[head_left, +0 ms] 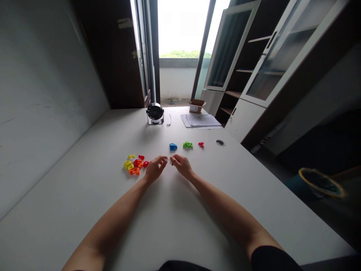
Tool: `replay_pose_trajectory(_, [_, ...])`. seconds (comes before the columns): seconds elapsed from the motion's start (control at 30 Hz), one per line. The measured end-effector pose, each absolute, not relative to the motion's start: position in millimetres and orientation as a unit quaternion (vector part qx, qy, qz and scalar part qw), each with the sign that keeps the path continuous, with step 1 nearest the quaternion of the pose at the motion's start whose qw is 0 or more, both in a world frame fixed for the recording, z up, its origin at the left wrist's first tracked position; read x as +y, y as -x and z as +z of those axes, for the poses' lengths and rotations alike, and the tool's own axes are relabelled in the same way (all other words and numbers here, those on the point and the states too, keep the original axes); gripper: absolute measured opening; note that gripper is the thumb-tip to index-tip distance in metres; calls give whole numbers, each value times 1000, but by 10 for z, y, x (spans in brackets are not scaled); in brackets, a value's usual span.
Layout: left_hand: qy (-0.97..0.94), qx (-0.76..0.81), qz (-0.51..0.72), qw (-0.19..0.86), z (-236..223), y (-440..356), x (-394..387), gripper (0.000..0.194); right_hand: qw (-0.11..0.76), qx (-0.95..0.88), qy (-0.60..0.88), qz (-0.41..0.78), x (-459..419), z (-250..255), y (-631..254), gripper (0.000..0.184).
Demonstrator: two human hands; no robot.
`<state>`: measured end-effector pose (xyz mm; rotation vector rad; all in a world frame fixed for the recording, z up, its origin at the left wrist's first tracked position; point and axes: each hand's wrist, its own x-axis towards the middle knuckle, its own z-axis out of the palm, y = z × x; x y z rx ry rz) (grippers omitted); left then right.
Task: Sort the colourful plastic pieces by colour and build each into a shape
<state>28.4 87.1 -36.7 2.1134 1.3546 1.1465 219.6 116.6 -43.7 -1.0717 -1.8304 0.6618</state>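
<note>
My left hand (154, 169) and my right hand (182, 166) meet at the fingertips above the white table (180, 210). Both pinch a tiny pale, translucent piece (168, 160) that is too small to make out. Just left of my left hand lies a heap of plastic shapes, yellow (128, 165), red (138, 162) and orange (134, 171). Farther ahead, in a row, are a blue piece (173, 146), a green piece (187, 145) and a small red piece (200, 144).
A round desk fan (155, 113) and a thin black cable (169, 120) stand at the far edge, near papers (200, 120) and a cardboard box (196, 106). A cable grommet (220, 142) is set in the tabletop. A wall (42, 94) bounds the left side; a bin (321, 183) stands on the floor at right.
</note>
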Motion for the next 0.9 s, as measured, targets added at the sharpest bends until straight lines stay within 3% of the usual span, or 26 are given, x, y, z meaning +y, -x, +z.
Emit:
replay_pose_trajectory(0.1, [-750,482,408,198,-382,-292,887,22,457,-732,441,246,1168,-427,-2230,41])
replay_pose_trajectory(0.27, [-746,492,389,223,-397,-277,914,30,484,-739,430,184,1144,-456,-2250,18])
replay_pose_trajectory(0.6, [-769,503,306,250,-359,-232,923,41,399,-841,351,97,1107,-411,-2261,39])
replay_pose_trajectory(0.9, [-801,519,225,195,-324,-311,915,32,334,-886,320,34,1139,-507,-2513,32])
